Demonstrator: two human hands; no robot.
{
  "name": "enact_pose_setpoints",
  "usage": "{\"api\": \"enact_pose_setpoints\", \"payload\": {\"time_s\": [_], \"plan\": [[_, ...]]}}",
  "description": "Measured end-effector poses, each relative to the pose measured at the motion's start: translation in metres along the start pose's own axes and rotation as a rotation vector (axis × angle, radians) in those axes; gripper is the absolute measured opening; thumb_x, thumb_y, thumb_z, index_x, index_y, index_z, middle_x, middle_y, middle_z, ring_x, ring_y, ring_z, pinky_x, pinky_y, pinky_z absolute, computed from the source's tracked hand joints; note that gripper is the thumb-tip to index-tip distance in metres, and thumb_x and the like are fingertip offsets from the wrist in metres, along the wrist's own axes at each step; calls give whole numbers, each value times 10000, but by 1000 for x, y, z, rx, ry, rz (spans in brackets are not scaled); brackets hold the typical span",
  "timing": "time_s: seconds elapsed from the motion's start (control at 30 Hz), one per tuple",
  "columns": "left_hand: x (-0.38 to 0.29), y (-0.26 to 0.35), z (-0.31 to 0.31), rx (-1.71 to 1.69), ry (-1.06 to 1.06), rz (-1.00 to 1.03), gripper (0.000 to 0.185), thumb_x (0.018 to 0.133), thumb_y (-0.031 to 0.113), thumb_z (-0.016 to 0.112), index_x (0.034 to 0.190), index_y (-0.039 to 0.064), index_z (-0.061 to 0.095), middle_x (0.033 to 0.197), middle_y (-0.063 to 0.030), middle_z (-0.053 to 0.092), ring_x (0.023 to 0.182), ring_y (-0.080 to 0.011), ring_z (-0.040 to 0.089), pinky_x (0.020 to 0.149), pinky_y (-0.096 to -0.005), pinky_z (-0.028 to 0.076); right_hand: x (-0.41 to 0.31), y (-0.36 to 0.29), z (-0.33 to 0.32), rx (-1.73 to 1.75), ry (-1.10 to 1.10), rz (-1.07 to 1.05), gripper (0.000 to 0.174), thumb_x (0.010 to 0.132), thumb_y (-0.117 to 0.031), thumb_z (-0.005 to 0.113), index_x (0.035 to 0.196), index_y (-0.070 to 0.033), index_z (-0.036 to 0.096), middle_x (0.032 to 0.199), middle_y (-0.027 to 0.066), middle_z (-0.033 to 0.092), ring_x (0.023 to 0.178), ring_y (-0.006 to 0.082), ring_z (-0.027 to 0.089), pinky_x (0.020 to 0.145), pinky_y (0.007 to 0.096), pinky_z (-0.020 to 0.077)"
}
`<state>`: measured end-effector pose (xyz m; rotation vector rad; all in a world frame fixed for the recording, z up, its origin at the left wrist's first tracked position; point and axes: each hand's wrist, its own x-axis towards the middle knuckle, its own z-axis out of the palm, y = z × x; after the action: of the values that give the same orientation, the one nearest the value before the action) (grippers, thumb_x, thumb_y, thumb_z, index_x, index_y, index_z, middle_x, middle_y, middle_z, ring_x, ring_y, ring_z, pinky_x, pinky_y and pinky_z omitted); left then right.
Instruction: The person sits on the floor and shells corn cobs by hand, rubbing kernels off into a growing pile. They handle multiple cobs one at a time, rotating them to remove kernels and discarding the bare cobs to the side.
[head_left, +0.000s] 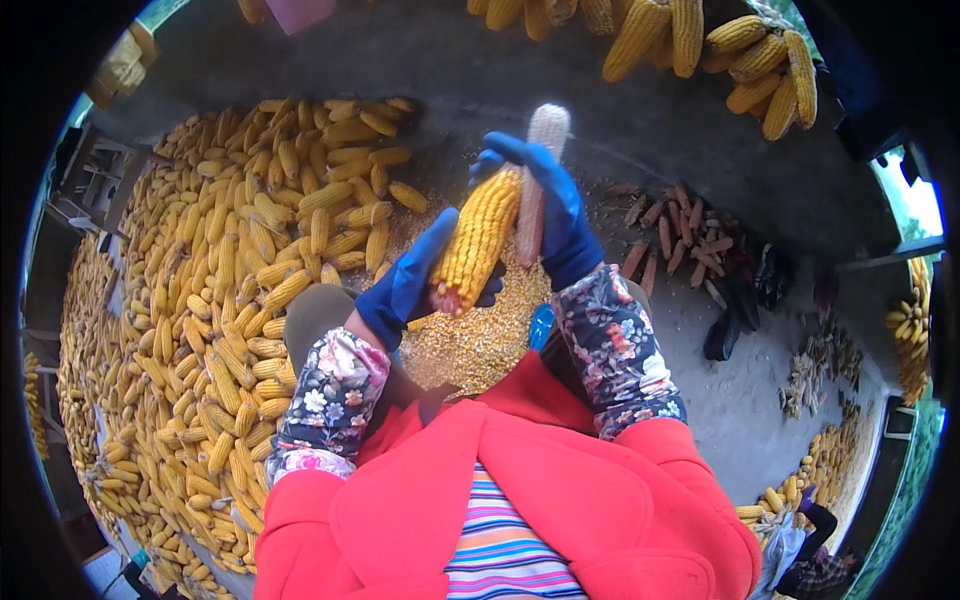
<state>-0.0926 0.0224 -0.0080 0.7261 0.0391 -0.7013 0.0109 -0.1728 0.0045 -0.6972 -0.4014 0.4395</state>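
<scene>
My left hand (420, 274), in a blue work glove, holds the lower part of a yellow corn ear (480, 232) that tilts up to the right. Gloved in blue too, my right hand (555, 199) grips a bare corn cob (531, 217) against the ear's upper end. The cob's pale top stands out above my right fingers and its pinkish lower end points down. Below both hands lies a heap of loose corn kernels (480, 337) between my knees, with a bit of a blue object (541, 327) at its right side.
A large pile of corn ears (217, 300) spreads over the left. Stripped cobs (686, 225) and dark shoes (721, 335) lie on the concrete floor (697, 405) to the right. Corn bunches (772, 67) hang at the top right. Another person (814, 555) is at the lower right.
</scene>
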Motion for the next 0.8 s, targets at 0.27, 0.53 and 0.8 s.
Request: {"api": "enact_pose_setpoints", "payload": {"time_s": [0.27, 0.53, 0.8], "plan": [[-6, 0, 0, 126, -45, -15, 805, 1024, 717, 426, 1515, 81, 481, 1302, -180, 685, 1041, -234, 725, 783, -303, 574, 10, -14, -13, 215, -2, -53, 578, 1053, -428, 576, 1419, 18, 552, 1186, 138, 700, 1133, 301, 664, 1034, 445, 536], [-5, -8, 7, 568, 68, -2, 486, 1003, 414, 694, 1339, 91, 554, 1087, -78, 688, 905, -170, 713, 711, -264, 553, 12, -11, -17, 204, -7, 27, 566, 1056, -441, 576, 1393, 14, 579, 1147, 132, 715, 1115, 315, 675, 1022, 457, 546], [-6, -13, 14, 109, -57, 40, 749, 1000, 635, 569, 1502, 92, 451, 1232, -122, 677, 968, -196, 717, 725, -273, 555, 9, -20, -17, 257, 4, -28, 601, 1056, -458, 568, 1399, 35, 559, 1125, 129, 719, 1102, 331, 684, 1023, 470, 553]]}}
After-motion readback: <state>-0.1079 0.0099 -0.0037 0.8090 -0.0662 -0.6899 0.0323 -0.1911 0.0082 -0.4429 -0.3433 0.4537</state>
